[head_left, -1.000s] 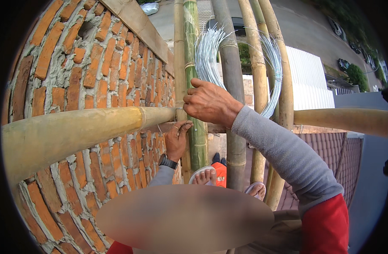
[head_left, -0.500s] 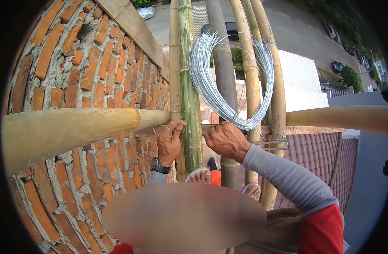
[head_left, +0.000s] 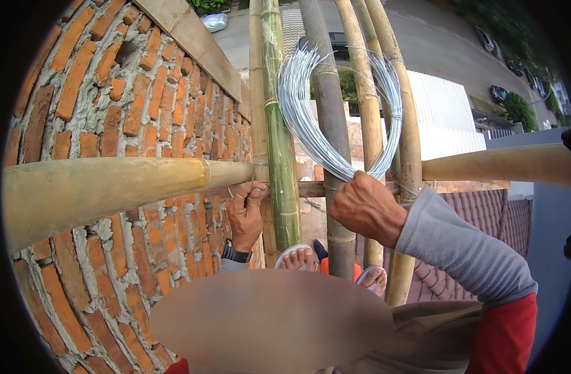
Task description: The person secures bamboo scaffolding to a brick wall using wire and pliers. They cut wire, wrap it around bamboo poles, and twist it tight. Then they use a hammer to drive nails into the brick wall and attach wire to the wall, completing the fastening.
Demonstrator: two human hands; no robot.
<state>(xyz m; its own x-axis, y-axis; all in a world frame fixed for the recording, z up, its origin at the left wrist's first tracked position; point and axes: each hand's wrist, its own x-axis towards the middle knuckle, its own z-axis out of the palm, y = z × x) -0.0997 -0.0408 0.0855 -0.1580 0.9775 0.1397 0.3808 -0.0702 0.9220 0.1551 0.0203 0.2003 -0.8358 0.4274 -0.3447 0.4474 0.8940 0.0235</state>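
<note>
My left hand, with a dark watch at its wrist, pinches a thin binding wire beside the pale upright bamboo pole. Just above it, the end of a horizontal bamboo pole meets that upright. My right hand is a closed fist in front of the dark bamboo pole; what it grips is hidden. A coil of silvery wire hangs around several poles, its lower end right behind my right knuckles. Between my hands stands a green bamboo pole.
A rough brick wall rises on the left. Another horizontal bamboo pole runs off to the right. My sandalled feet are among the poles. Far below lie a tiled roof, a white corrugated roof and a road with parked cars.
My right hand has moved right, away from the green pole, toward the coil's lower end. Two metal rods seen beside it earlier no longer show. My left hand stays nearly in place.
</note>
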